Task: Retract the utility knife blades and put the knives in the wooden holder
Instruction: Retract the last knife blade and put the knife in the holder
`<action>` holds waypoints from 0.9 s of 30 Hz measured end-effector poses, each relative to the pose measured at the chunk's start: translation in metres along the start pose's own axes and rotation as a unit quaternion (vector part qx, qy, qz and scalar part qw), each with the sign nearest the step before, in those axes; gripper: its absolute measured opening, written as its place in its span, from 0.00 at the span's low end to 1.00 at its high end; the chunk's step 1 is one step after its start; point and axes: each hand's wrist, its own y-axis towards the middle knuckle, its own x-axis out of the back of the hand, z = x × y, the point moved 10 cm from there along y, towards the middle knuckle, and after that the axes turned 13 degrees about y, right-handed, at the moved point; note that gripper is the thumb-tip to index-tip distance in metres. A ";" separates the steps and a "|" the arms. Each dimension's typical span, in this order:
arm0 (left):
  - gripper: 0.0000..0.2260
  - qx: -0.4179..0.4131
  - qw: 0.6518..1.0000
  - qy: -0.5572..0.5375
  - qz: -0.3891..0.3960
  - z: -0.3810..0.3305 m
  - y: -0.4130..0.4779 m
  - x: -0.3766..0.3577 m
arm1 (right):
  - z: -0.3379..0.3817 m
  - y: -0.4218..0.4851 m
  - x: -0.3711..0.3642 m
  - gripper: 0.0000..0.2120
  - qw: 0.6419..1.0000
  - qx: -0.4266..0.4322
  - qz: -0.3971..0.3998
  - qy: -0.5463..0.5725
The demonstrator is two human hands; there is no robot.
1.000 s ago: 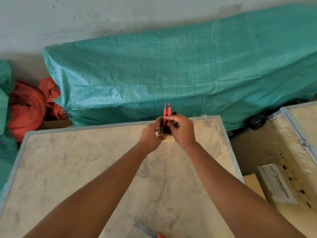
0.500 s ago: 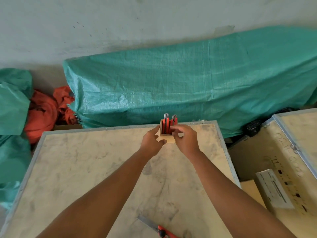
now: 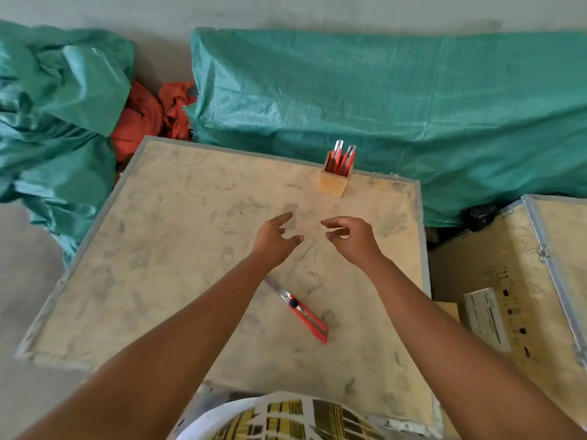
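Item 1, utility knife [image 3: 301,309]: lay flat on the table [image 3: 158,249], below and nearer than both hands, between the two forearms and just right of the left forearm. Long axis ran diagonally; red handle end pointed toward the person and to the right, extended steel blade pointed away and to the left, its tip passing under the left wrist. Slider knob showed as a dark dot near the blade root.

Item 2, left hand [image 3: 274,239] and right hand [image 3: 352,238]: both empty, fingers loosely curled and spread, held apart above the table, touching nothing.

Item 3, wooden holder [image 3: 335,182]: stood upright beyond the hands, slightly right of the gap between them, near the far table edge. It held red knives [image 3: 343,157] standing on end, metal tips up; exact count unclear.

Handling note, as judgement: the remaining step appeared to be this last knife. Best taken by the red handle, clear of the blade, thumb on the slider to draw the blade fully in before lifting it toward the holder
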 end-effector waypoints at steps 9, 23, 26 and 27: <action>0.31 0.149 0.988 -0.021 -0.033 0.121 -0.114 -0.072 | -0.056 -0.063 -0.095 0.15 0.971 -0.060 0.223 -0.064; 0.15 0.158 0.986 -0.022 -0.049 0.123 -0.132 -0.144 | -0.082 -0.083 -0.140 0.15 0.942 -0.046 0.307 -0.126; 0.21 0.153 0.986 -0.043 -0.054 0.123 -0.133 -0.144 | -0.087 -0.082 -0.132 0.13 0.952 -0.060 0.283 -0.098; 0.24 0.153 0.986 -0.051 -0.049 0.125 -0.133 -0.144 | -0.089 -0.082 -0.130 0.13 0.955 -0.068 0.274 -0.086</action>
